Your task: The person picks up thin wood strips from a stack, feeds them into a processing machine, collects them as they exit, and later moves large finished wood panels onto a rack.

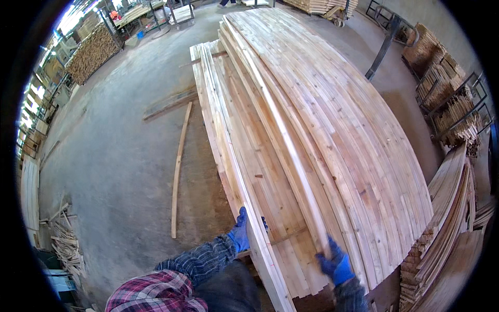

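Note:
My left hand (240, 231), in a blue glove, is closed around a long pale wooden board (254, 229) at the left side of the stack. Its thumb lies on the near side and fingertips show past the far edge. Farther right, my right hand (337, 263), also gloved in blue, grips the near end of a long narrow wooden strip (291, 148). Both that hand and the strip's end are slightly blurred. Beneath lies a layer of wooden boards (270, 192), with a small wood chip (258, 176) on it.
A higher layer of joined boards (353, 156) fills the right of the stack. On the floor at left lie a loose wooden strip (181, 171) and scrap offcuts (67, 242). More lumber (447, 229) is piled at right, near a dark metal post (383, 47).

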The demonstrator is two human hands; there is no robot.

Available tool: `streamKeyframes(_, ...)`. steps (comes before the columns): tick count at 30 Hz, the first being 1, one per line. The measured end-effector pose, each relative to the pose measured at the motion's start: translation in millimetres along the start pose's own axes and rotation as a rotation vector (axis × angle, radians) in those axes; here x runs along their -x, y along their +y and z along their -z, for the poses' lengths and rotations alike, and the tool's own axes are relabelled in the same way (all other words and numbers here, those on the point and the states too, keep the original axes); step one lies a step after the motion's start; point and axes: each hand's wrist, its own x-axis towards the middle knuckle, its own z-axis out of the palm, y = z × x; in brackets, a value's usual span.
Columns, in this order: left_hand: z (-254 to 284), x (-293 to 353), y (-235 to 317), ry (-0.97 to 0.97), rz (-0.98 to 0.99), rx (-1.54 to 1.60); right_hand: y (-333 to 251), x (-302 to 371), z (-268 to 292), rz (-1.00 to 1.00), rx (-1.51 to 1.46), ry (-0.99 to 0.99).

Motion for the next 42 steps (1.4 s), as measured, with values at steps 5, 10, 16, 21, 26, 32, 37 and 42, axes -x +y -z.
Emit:
streamKeyframes(5,-33,-4,4,-0.021,0.050,-0.016,-52,87,-6,-0.243,-0.251,-0.205)
streamKeyframes(10,-48,-3,5,0.050,0.050,-0.153,-51,101,-30,0.279,0.061,-0.020)
streamKeyframes(16,-72,21,14,-0.018,0.011,-0.008,-51,105,-73,0.335,0.320,0.125)
streamKeyframes(21,-72,39,17,-0.038,-0.045,0.027,-79,113,-75,0.150,0.624,0.004)
streamKeyframes(26,-55,33,18,-0.055,-0.030,-0.124,-40,124,-78,0.380,0.446,0.071)
streamKeyframes(32,-72,59,28,-0.068,0.001,-0.094,-54,93,-66,0.385,-0.086,-0.028)
streamKeyframes(37,-85,70,39,-0.077,-0.008,-0.073,-98,94,-49,0.463,0.032,-0.024)
streamKeyframes(42,-98,70,38,-0.135,-0.029,-0.008,-109,104,-29,0.492,0.131,0.001)
